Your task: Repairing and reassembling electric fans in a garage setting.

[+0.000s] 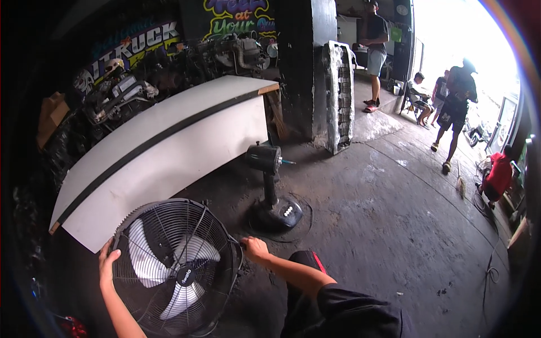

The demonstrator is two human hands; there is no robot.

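Note:
A large round fan head (185, 250), with a black wire guard and silver blades, is right in front of me. My left hand (107, 263) grips its left rim, thumb on the near side and fingers partly hidden behind the edge. At the opposite rim my right hand (255, 249) is closed in a fist by the guard's edge; what it holds is hidden by the fingers. Beyond that hand stands a black fan base (279, 217) with white buttons, carrying a motor housing (263, 158) whose bare shaft (287, 162) points right.
A white panelled counter (174, 141) runs behind the fan, with engine parts (121, 93) beyond it. A long metal engine part (339, 98) leans against a black pillar (307, 67). Several people stand or sit at the far right. A cable (491, 273) lies on the dark floor.

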